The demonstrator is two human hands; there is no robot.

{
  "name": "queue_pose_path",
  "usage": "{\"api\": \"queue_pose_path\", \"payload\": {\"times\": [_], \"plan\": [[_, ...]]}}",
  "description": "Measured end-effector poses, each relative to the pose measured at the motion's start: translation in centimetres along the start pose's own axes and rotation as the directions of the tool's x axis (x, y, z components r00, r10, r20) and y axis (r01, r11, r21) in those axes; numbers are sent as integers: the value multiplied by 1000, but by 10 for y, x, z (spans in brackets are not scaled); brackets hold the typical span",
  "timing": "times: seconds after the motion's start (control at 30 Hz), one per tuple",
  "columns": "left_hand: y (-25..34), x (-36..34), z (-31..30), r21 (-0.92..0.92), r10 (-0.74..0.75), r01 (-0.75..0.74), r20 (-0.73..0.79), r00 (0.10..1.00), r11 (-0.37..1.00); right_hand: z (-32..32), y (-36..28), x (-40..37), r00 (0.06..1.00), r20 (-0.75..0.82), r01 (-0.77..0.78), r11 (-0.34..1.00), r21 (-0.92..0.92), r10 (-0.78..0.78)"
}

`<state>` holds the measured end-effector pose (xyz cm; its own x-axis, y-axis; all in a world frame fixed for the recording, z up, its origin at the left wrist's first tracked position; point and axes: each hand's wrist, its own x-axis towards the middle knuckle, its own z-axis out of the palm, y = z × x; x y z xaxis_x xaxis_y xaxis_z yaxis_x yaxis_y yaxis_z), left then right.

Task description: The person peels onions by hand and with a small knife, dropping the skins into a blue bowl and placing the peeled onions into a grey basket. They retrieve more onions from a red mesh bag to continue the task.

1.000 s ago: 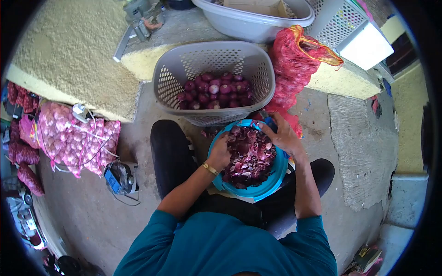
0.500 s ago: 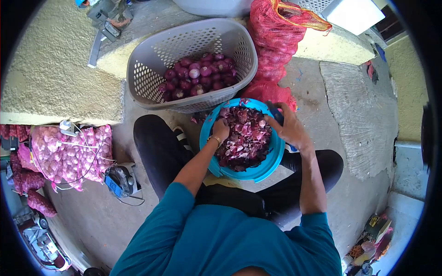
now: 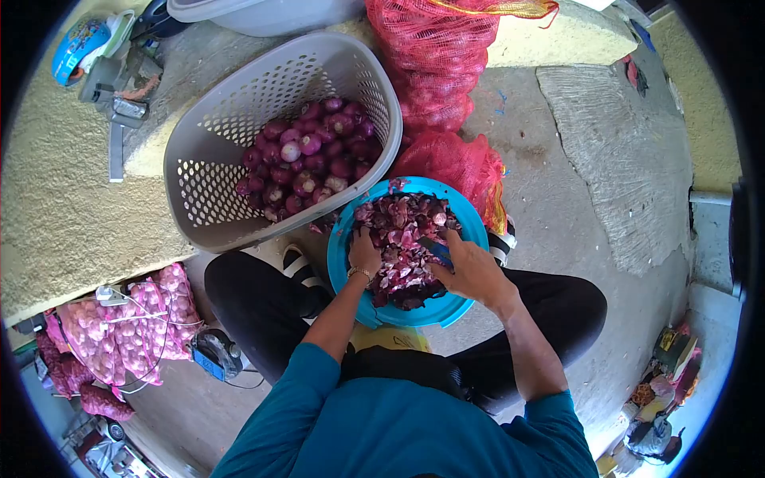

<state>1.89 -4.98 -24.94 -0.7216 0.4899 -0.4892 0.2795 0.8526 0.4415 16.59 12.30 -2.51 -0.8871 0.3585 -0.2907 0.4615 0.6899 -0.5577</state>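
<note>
Loosely papery purple skins (image 3: 401,248), round tub (image 3: 478,229)

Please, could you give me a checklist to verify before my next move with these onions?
1. Round blue plastic tub between the legs: ok.
2. Dry purple onion skins all inside: not ok, some lie outside.
3. Left hand apart from right hand: ok.
4. Small dark-blue object in right hand, sharp edge safe: cannot tell.
5. Onion in left hand: cannot tell, fingertips hidden.
6. Gray perforated plastic basket, onions uncovered: ok.
</note>
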Motion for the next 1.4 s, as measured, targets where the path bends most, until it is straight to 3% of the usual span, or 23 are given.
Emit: {"api": "queue_pose_path", "payload": {"times": [0.17, 0.23, 0.37, 0.43, 0.47, 0.5, 0.53, 0.57, 0.63, 0.73, 0.77, 0.83, 0.87, 0.93, 1.0, 1.03, 1.1, 1.13, 1.2, 1.27, 1.3, 1.37, 1.4], "plan": [[18, -22, -41, 5, 59, -59, 14, 998, 998, -10, -2, 3, 1000, 6, 16, 1000, 11, -16], [43, -32, -73, 106, 101, -116, 138, 985, 988, -11, -3, 6, 1000, 3, 22, 1000, 6, -22], [63, -49, -101, 126, 189, -199, 92, 978, 972, -9, -3, 7, 999, -35, 0, 1000, 2, 0], [63, -52, -114, -83, 323, -317, 78, 943, 945, -12, -3, 8, 999, -53, -3, 1000, -3, 3], [66, -53, -119, -81, 322, -316, 75, 944, 945, -17, -4, 9, 999, -42, -23, 1000, -9, 23], [74, -57, -129, -568, 249, -99, 193, 949, 817, -19, -4, 9, 999, -29, -45, 999, -12, 45], [81, -60, -137, -868, 239, 189, 325, 915, 459, -19, -2, 8, 999, -27, -44, 999, -9, 44], [85, -62, -146, -868, 237, 187, 324, 916, 460, -20, 0, 8, 998, -56, -34, 999, 0, 34], [91, -62, -159, -903, 338, 387, 429, 837, 187, -21, 0, 8, 996, -89, -22, 1000, 6, 22], [92, -63, -161, -906, 353, 383, 423, 835, 180, -24, -8, 12, 987, -159, -5, 1000, 1, 5], [94, -66, -159, -907, 353, 381, 421, 835, 181, -25, -14, 18, 969, -248, 53, 988, 142, -16], [107, -72, -150, -926, 252, 378, 363, 897, -14, -27, -30, 25, 940, -340, 127, 954, 272, -28], [113, -73, -147, -927, 255, 374, 358, 898, -13, -31, -39, 28, 952, -300, 72, 916, 393, 54], [121, -76, -139, -839, 237, 434, 372, 897, -327, -26, -52, 30, 959, -252, 14, 862, 506, 133], [123, -79, -131, -884, 223, 379, 325, 919, -274, -9, -55, 33, 923, -377, 204, 732, 650, 78], [124, -79, -128, -923, 211, 318, 274, 938, -218, -7, -57, 33, 922, -379, 207, 733, 648, 75], [129, -82, -125, -957, 265, 226, 174, 948, -182, -4, -60, 31, 947, -214, -5, 677, 736, 240], [136, -86, -129, -983, 192, 134, 109, 975, -123, 10, -54, 36, 927, -277, 68, 612, 788, 255], [135, -90, -139, -998, 116, 42, 36, 993, -53, 19, -36, 41, 931, -277, 30, 706, 708, 238], [121, -88, -155, -933, 195, 324, 292, 936, -156, 23, -11, 44, 937, -324, 48, 868, 495, 132], [116, -86, -158, -934, 196, 322, 291, 937, -156, 18, -5, 42, 937, -325, 50, 868, 494, 131], [108, -79, -158, -860, 268, 415, 342, 901, -298, 9, 4, 38, 961, -260, -23, 968, 250, 90], [119, -85, -169, -842, 175, 415, 376, 910, -345, 8, 6, 38, 958, -275, -11, 972, 236, 78]]}}
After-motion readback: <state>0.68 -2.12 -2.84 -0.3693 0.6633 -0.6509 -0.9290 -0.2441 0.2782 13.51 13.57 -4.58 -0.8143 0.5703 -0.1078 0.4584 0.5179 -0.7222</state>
